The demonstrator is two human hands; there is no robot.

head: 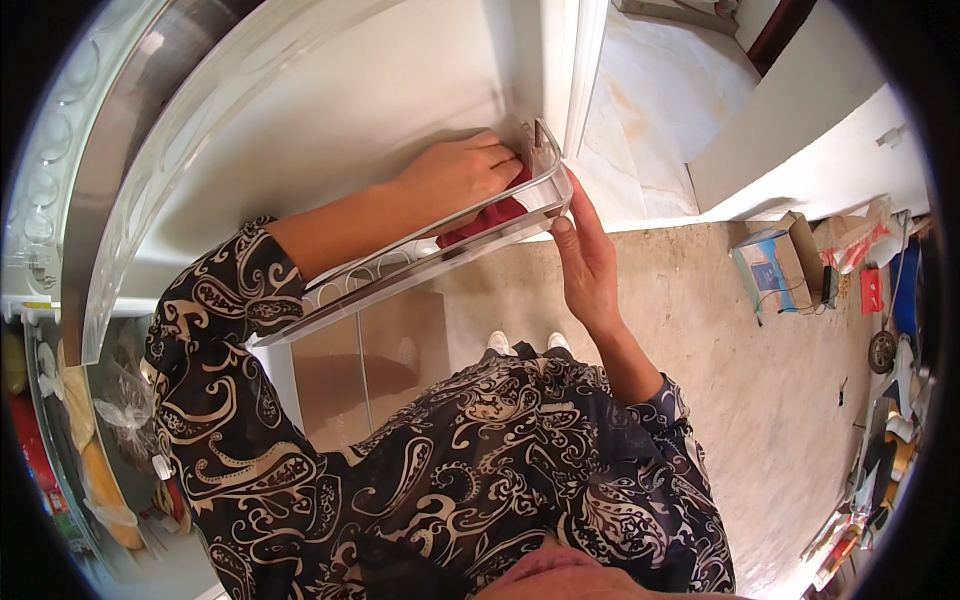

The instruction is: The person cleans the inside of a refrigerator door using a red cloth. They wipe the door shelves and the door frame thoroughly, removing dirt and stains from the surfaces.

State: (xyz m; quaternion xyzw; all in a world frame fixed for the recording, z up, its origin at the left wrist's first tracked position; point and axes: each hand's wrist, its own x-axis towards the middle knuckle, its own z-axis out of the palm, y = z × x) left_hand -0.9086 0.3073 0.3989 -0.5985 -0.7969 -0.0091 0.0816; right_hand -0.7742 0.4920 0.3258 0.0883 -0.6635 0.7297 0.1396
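An open refrigerator door's white inner panel (375,97) stands before me. On it sits a clear plastic door shelf (420,274) with a metal-look rim. My left hand (469,169) reaches over the rim into the shelf, pressing a dark red cloth (487,221) near its right end; the fingertips are partly hidden by the cloth. My right hand (589,259) grips the shelf's right end from outside, thumb on the front and fingers along the end wall. White ring-shaped dividers (360,279) show inside the shelf, left of the cloth.
An upper door shelf (142,97) curves along the left, beside a clear egg tray (56,139). Bagged food (105,480) lies in the refrigerator at lower left. On the concrete floor (675,315), an open cardboard box (780,262) and assorted items stand at right.
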